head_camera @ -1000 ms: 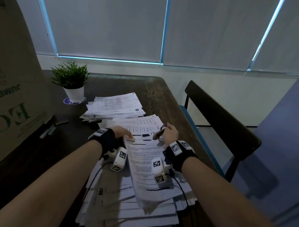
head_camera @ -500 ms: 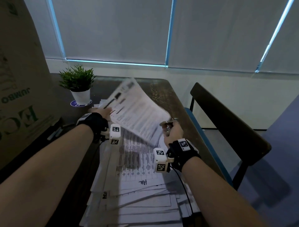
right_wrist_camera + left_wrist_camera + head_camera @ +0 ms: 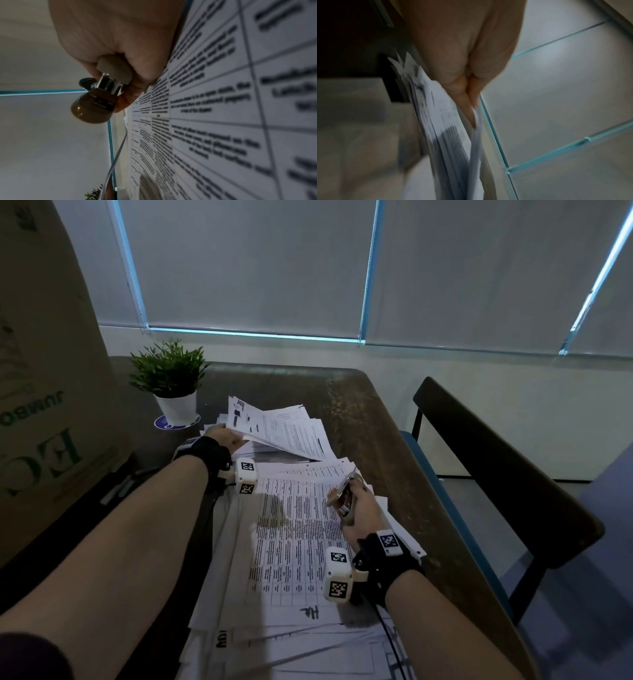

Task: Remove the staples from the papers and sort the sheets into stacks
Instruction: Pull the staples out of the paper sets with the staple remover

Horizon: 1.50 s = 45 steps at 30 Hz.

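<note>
The left hand reaches to the far stack of sheets near the back of the bench, its fingers pinched on the near left edge of a lifted sheet that tilts up above that stack. The left wrist view, blurred, shows the thumb and fingers closed on paper edges with more sheets fanned beside them.

The right hand sits nearer, at the right edge of the near pile of papers, whose top sheet is a printed table. Its fingers curl around a staple remover, brown-handled with metal parts, held just above the printed sheet. A corner of paper stands up beside the tool; whether the tool bites it I cannot tell.

A small potted plant stands left of the far stack, a cardboard box farther left, and a dark chair to the right of the bench.
</note>
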{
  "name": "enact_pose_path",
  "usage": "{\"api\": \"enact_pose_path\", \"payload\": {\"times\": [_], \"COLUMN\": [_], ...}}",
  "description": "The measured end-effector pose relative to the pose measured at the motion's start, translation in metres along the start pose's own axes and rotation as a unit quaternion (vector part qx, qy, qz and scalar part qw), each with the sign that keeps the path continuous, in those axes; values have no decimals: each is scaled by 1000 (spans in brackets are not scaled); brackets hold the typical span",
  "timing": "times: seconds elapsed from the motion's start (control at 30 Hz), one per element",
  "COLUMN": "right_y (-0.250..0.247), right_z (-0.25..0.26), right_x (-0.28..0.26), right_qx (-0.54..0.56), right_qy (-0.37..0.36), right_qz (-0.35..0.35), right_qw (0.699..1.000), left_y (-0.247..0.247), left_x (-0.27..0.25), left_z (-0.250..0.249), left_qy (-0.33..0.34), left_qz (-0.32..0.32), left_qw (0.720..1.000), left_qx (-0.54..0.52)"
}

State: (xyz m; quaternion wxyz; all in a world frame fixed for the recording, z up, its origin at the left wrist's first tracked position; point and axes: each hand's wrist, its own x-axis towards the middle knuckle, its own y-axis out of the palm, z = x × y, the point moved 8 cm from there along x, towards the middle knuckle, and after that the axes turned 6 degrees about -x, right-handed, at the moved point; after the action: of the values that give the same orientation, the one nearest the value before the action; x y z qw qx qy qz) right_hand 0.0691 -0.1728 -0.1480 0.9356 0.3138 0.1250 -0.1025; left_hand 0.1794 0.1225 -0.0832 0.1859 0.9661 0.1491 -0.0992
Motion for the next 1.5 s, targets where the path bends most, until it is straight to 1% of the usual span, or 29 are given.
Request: {"api": "enact_pose_path", "payload": {"times": [0.03, 0.1, 0.17, 0.23, 0.3, 0.33, 0.37, 0.43, 0.47, 0.5, 0.57, 0.63, 0.7, 0.73, 0.77, 0.83, 0.97, 1.07, 1.1, 1.17, 1.2, 1.23, 1.3, 1.33, 1.37, 1.4, 1.43, 1.47, 1.5], "right_y": [-1, -2, -3, -2, -3, -4, -3, -2, -1, 0, 2, 0, -1, -1, 0, 0, 0, -2, -2, 1, 3, 6, 17, 25, 33, 42, 51, 58, 63], "right_z": [-1, -3, -5, -6, -6, -6, -6, -3, -2, 0, 2, 2, 4, 5, 7, 10, 11, 7, 6, 6, 7, 11, 25, 32, 39, 46, 49, 49, 46], "right_x": [0, 3, 5, 8, 8, 9, 9, 6, 4, 2, 0, -2, -6, -8, -11, -14, -15, -13, -13, -14, -15, -16, -21, -26, -30, -36, -41, -47, -50], "right_qx": [3, 10, 17, 18, 21, 24, 25, 15, 9, 5, 4, 0, -12, -12, -10, -19, -59, -88, -76, -28, -21, -36, -148, -231, -330, -439, -541, -623, -676], "right_qy": [1, 4, 8, 4, 2, 0, -3, -9, -14, -16, -17, -20, -24, -29, -36, -51, -60, -41, -33, -10, 1, 2, -25, -45, -74, -111, -144, -168, -183], "right_qz": [3, 6, 2, 5, 1, 2, 6, 11, 9, 8, 6, 1, -1, -1, 1, 2, -6, -16, -13, -11, -6, 8, 53, 82, 111, 132, 147, 158, 167], "right_qw": [1000, 1000, 1000, 1000, 1000, 1000, 1000, 1000, 1000, 1000, 1000, 1000, 1000, 1000, 999, 999, 996, 995, 997, 999, 1000, 999, 987, 968, 934, 882, 816, 748, 694], "left_y": [6, 8, 0, -16, -18, -17, -20, -19, -12, 2, 37, 58, 55, 50, 47, 49, 48, 44, 40, 26, 20, 17, 17, 19, 21, 20, 18, 16, 16], "left_x": [-2, 0, 5, 13, 21, 22, 29, 12, 1, -10, -28, -51, -70, -76, -79, -84, -93, -98, -99, -96, -99, -102, -112, -119, -125, -125, -120, -116, -114], "left_z": [-2, -4, -9, -13, -11, -8, -6, -10, -16, -22, -21, 3, 26, 30, 32, 27, 9, 4, 3, 11, 19, 24, 37, 51, 62, 70, 79, 85, 87], "left_qy": [1, 18, 58, 99, 107, 89, 67, 20, 27, 54, 98, 60, -1, -4, 8, 60, 155, 161, 155, 80, 42, 31, 10, -29, -59, -75, -77, -77, -65], "left_qz": [38, 59, 3, -77, -88, -87, -99, -138, -144, -129, -47, 54, 109, 112, 115, 119, 101, 116, 118, 126, 125, 120, 127, 154, 170, 170, 165, 152, 138], "left_qw": [999, 998, 998, 987, 966, 956, 938, 865, 837, 819, 820, 796, 707, 663, 645, 632, 667, 710, 735, 818, 849, 859, 875, 902, 920, 927, 929, 935, 941], "left_qx": [5, 15, 28, 99, 218, 265, 325, 482, 528, 556, 562, 600, 699, 740, 756, 763, 722, 676, 650, 556, 512, 497, 466, 402, 348, 325, 323, 310, 302]}}
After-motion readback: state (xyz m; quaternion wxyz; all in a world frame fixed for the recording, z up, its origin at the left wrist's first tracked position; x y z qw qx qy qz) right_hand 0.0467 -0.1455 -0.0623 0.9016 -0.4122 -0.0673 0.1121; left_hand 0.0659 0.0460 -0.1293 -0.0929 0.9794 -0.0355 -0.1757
